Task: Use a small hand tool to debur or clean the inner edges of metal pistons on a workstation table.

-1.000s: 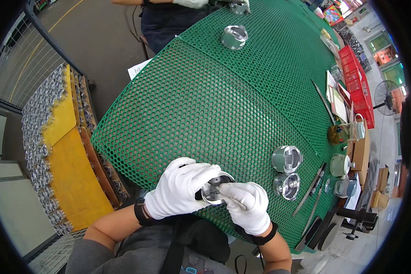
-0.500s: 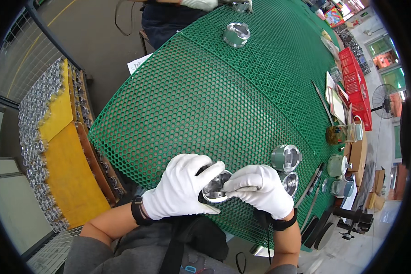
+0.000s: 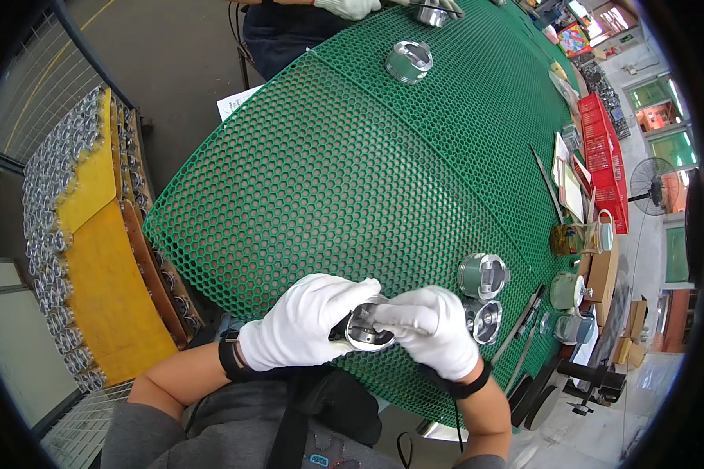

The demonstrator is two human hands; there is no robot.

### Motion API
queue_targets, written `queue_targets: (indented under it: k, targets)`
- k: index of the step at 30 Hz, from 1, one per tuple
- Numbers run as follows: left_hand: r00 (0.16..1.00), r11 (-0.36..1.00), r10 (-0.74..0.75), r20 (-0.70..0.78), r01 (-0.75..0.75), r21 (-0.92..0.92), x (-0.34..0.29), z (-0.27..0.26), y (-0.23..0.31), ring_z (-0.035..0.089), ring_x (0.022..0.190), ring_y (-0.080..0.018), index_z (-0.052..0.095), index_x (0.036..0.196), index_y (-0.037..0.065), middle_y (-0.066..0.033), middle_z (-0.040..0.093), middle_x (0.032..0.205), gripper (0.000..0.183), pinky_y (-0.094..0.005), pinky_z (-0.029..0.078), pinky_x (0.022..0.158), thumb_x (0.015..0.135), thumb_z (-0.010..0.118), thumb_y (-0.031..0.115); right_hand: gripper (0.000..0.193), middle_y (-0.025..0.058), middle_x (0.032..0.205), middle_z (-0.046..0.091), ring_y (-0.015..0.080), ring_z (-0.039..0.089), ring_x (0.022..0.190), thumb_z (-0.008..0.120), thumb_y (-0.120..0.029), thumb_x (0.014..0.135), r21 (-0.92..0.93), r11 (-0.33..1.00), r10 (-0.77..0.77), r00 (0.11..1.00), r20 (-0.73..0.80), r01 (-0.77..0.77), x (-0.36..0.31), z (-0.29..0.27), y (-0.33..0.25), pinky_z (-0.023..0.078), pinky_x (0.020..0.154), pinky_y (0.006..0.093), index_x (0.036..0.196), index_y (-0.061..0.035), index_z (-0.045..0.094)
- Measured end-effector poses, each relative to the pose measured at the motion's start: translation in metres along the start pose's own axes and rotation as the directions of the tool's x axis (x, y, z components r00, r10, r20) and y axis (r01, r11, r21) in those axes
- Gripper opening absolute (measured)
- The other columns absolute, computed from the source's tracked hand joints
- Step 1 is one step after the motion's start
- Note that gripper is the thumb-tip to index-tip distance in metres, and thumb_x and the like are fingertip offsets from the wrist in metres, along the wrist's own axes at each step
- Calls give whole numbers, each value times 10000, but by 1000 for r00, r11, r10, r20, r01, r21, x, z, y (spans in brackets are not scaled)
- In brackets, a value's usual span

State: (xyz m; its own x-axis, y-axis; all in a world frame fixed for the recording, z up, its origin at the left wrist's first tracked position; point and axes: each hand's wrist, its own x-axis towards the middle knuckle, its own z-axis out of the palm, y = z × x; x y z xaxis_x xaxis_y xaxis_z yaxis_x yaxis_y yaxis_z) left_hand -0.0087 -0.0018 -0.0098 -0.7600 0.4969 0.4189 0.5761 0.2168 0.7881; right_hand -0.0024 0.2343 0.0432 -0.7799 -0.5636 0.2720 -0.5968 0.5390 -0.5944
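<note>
An engine piston (image 3: 365, 331), silvery with its hollow underside turned up, is held just above the green mat. My left hand (image 3: 301, 322), in a white glove, wraps round the piston's left side. My right hand (image 3: 434, 324), gloved too, has thumb and fingers pressed together at the piston's right rim, reaching over its opening. Whatever those fingertips pinch is hidden by the glove. Just right of this hand stand two more pistons: one with a green skirt (image 3: 483, 277) and a nearer one (image 3: 486, 321), partly covered by my glove.
A green honeycomb mat (image 3: 305, 180) covers the table. Another piston (image 3: 409, 62) stands farther off, near a co-worker's gloved hand (image 3: 350, 8). Along the right lie dark pen-like tools (image 3: 530, 313), glass jars (image 3: 567, 291) and red crates (image 3: 602, 156). Stacked pistons (image 3: 59, 203) stand at left.
My right hand has turned and shifted slightly left, its fingers now farther over the piston's opening. The piston has tilted a little in my left hand. The co-worker's piston has moved right.
</note>
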Motion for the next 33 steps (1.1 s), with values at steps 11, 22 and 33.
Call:
queue_targets:
  k: [11,22,33]
  targets:
    - [1000,1000,5,17,-5,-9,7,-2,1,715,909,-316,609,1306,0,-130,738,1034,680,-424,547,842,741,893,249,112,10,911,763,255,720,738,797,-156,835,107,993,35,993,112,-47,6,-17,4,533,618,380,934,-153,744]
    - [1000,998,-14,23,16,-63,6,0,3,731,955,-326,642,1289,-1,-143,752,1089,705,-423,555,854,668,909,202,380,-36,1108,728,187,623,788,810,-122,787,-331,943,-7,989,-147,-43,-35,12,-26,504,647,340,1141,-182,686]
    - [999,1000,-8,53,9,-12,1,-5,6,707,1001,-347,612,1333,-14,-163,731,1142,801,-448,537,905,638,926,232,369,123,863,651,197,612,618,922,-145,767,641,756,649,289,-704,-135,-130,-13,-65,502,527,282,967,-21,637]
